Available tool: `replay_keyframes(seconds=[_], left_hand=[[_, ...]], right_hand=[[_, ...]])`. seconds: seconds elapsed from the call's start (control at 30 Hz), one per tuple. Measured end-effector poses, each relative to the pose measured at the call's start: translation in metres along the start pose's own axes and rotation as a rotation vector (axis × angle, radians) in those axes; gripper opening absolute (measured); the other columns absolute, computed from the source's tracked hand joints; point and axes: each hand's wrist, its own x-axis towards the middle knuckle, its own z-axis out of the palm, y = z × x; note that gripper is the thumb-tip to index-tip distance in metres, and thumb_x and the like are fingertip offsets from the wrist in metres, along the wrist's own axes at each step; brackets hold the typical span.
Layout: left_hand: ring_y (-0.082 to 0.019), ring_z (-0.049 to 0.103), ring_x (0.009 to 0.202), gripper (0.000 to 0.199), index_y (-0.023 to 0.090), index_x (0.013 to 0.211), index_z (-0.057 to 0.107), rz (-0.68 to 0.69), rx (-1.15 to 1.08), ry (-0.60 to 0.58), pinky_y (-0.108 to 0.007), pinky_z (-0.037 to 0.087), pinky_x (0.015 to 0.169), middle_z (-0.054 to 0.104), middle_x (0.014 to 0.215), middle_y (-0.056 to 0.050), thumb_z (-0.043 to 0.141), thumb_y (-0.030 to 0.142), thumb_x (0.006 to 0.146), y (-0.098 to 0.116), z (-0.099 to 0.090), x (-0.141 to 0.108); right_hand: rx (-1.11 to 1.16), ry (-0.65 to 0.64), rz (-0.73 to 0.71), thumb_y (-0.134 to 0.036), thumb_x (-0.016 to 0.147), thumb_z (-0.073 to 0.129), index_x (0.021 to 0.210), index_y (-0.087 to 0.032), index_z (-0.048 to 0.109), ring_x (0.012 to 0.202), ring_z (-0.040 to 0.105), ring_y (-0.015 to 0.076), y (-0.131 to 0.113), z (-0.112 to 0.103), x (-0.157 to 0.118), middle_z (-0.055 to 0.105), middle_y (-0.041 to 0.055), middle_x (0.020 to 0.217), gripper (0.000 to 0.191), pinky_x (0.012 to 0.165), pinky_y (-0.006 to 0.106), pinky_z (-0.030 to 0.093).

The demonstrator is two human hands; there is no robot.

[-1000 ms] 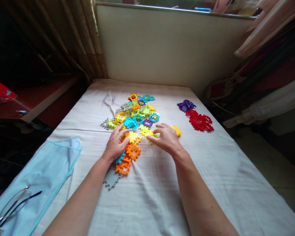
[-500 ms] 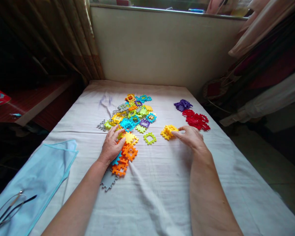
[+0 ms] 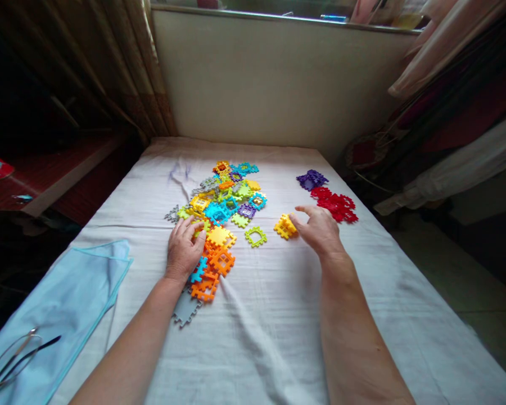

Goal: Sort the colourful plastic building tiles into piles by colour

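My left hand (image 3: 184, 247) rests at the left side of a mixed heap of interlocking plastic pieces, fingers apart over green and yellow ones. Close to it lie a yellow piece (image 3: 220, 236), orange pieces (image 3: 221, 260) and a grey piece (image 3: 186, 308). On the right, my right hand (image 3: 319, 229) is open beside a small yellow stack (image 3: 284, 226), its fingers partly covering the stack's right edge. A green frame piece (image 3: 256, 237) lies between the hands. Behind my right hand are red pieces (image 3: 338, 206) and a purple pile (image 3: 311, 179).
The pieces lie on a bed-like surface with a creased white sheet (image 3: 270, 326). A light blue cloth (image 3: 80, 292) with eyeglasses (image 3: 19, 360) on it is at the left. A wall (image 3: 278, 84) stands behind, and curtains (image 3: 126, 73) hang at the left.
My right hand has opened its fingers at the yellow stack and shifted slightly left. My left hand has drawn a little left, uncovering more of a blue piece.
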Motion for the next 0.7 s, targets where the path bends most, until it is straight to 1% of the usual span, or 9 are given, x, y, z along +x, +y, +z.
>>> replay_keyframes(seconds=[0.07, 0.13, 0.27, 0.33, 0.43, 0.5, 0.57, 0.7], left_hand=[[-0.027, 0.051, 0.128, 0.03, 0.023, 0.104, 0.069, 0.016, 0.016, 0.002, -0.05, 0.034, 0.116, 0.062, 0.131, -0.008, 0.049, 0.037, 0.087, 0.0, 0.0, 0.0], [-0.026, 0.054, 0.125, 0.029, 0.022, 0.101, 0.07, 0.039, 0.018, 0.008, -0.048, 0.035, 0.115, 0.064, 0.128, -0.009, 0.048, 0.036, 0.088, -0.001, -0.001, 0.001], [-0.024, 0.057, 0.122, 0.028, 0.023, 0.095, 0.071, 0.069, 0.0, -0.002, -0.047, 0.036, 0.115, 0.066, 0.125, -0.008, 0.048, 0.037, 0.089, 0.0, -0.003, 0.002], [-0.023, 0.058, 0.121, 0.028, 0.023, 0.093, 0.071, 0.082, -0.016, -0.019, -0.047, 0.037, 0.115, 0.067, 0.124, -0.007, 0.048, 0.037, 0.089, 0.001, -0.004, 0.003], [-0.022, 0.059, 0.12, 0.028, 0.022, 0.093, 0.071, 0.103, -0.036, -0.043, -0.046, 0.038, 0.114, 0.068, 0.122, -0.008, 0.047, 0.037, 0.089, 0.003, -0.005, 0.003], [-0.022, 0.059, 0.12, 0.028, 0.022, 0.093, 0.07, 0.114, -0.041, -0.054, -0.046, 0.038, 0.113, 0.068, 0.122, -0.008, 0.047, 0.037, 0.089, 0.003, -0.005, 0.004], [-0.022, 0.058, 0.121, 0.026, 0.023, 0.094, 0.07, 0.119, -0.037, -0.062, -0.046, 0.038, 0.114, 0.068, 0.122, -0.007, 0.048, 0.036, 0.089, 0.003, -0.005, 0.003], [-0.023, 0.057, 0.123, 0.022, 0.024, 0.094, 0.069, 0.108, -0.017, -0.083, -0.047, 0.036, 0.115, 0.068, 0.123, -0.007, 0.052, 0.036, 0.087, 0.0, -0.003, 0.003]], right_hand=[[0.035, -0.04, -0.061, -0.037, 0.087, 0.056, 0.113, -0.021, 0.072, 0.112, 0.061, 0.0254, -0.017, 0.001, -0.004, 0.07, 0.009, 0.117, 0.035, 0.096, 0.037, 0.044], [0.063, -0.115, -0.14, -0.035, 0.087, 0.057, 0.113, -0.021, 0.072, 0.11, 0.062, 0.0235, -0.034, 0.006, -0.009, 0.071, 0.0079, 0.116, 0.032, 0.096, 0.034, 0.045], [0.089, -0.272, -0.329, -0.034, 0.087, 0.06, 0.113, -0.022, 0.071, 0.109, 0.063, 0.0225, -0.064, 0.023, -0.025, 0.07, 0.0078, 0.117, 0.031, 0.094, 0.032, 0.046], [0.096, -0.303, -0.429, -0.036, 0.087, 0.061, 0.116, -0.022, 0.069, 0.11, 0.062, 0.0222, -0.075, 0.032, -0.032, 0.07, 0.0084, 0.117, 0.033, 0.094, 0.031, 0.045], [0.112, -0.314, -0.569, -0.04, 0.085, 0.064, 0.123, -0.021, 0.065, 0.112, 0.059, 0.0226, -0.084, 0.044, -0.041, 0.068, 0.0088, 0.12, 0.042, 0.097, 0.032, 0.043], [0.12, -0.314, -0.609, -0.04, 0.084, 0.065, 0.127, -0.021, 0.062, 0.114, 0.057, 0.0235, -0.088, 0.049, -0.044, 0.067, 0.0083, 0.124, 0.047, 0.099, 0.034, 0.041], [0.123, -0.312, -0.608, -0.038, 0.084, 0.065, 0.128, -0.021, 0.061, 0.115, 0.056, 0.024, -0.091, 0.051, -0.046, 0.066, 0.0079, 0.124, 0.047, 0.099, 0.034, 0.04], [0.133, -0.307, -0.576, -0.036, 0.085, 0.064, 0.124, -0.022, 0.063, 0.109, 0.057, 0.0232, -0.094, 0.051, -0.048, 0.069, 0.0076, 0.117, 0.041, 0.095, 0.034, 0.04]])
